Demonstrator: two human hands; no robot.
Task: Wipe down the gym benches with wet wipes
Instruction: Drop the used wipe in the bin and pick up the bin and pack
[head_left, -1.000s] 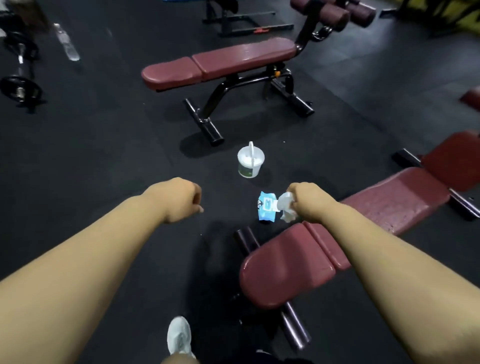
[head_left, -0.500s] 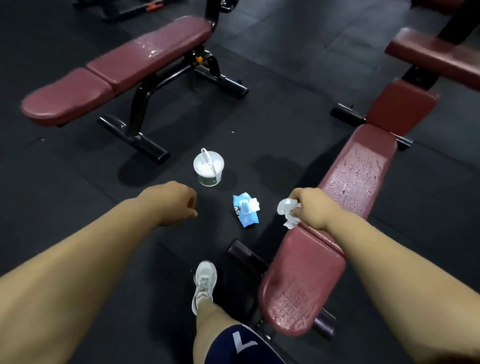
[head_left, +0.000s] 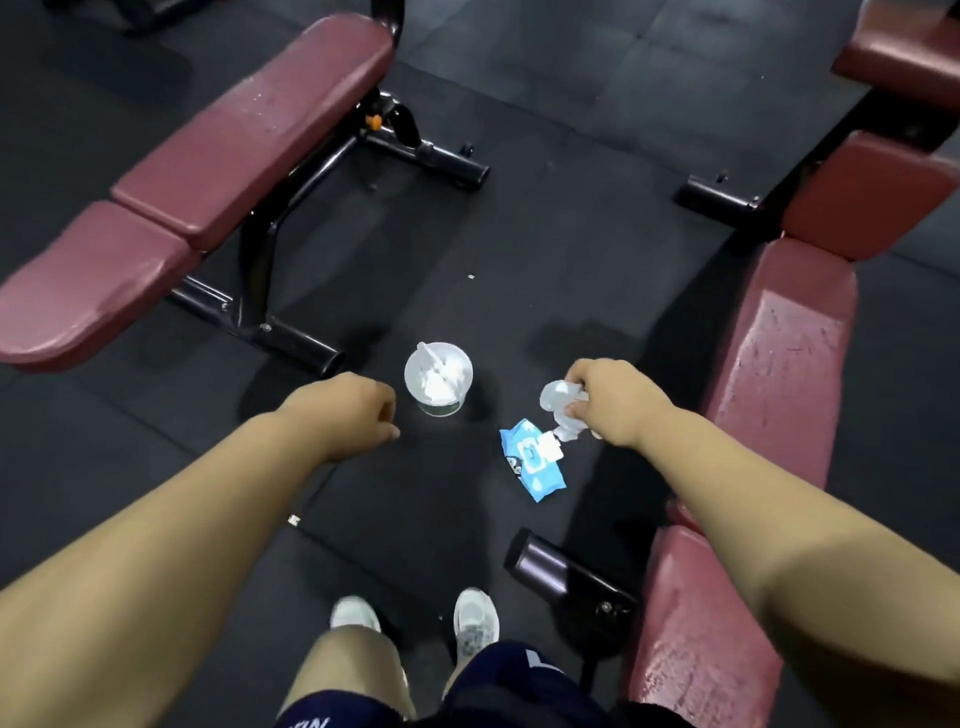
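Head view: a white tub (head_left: 439, 379) stands on the black floor (head_left: 545, 234) just right of the left hand (head_left: 337, 415), whose curled fingers (head_left: 382, 418) hold nothing. A blue wipes pack (head_left: 532, 465) lies just below the right hand (head_left: 618, 400), whose fingers (head_left: 574, 375) clamp a crumpled wet wipe (head_left: 556, 397). A maroon bench (head_left: 779, 364) runs to their right, apart from them. A second bench (head_left: 208, 171) lies beyond the left fingers.

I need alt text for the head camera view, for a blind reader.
A person's right hand holds a crumpled white wipe above the dark gym floor, between two red benches, the left bench and the right bench. On the floor lie a blue pack of wipes and a white tub; the left hand is empty, fingers curled.
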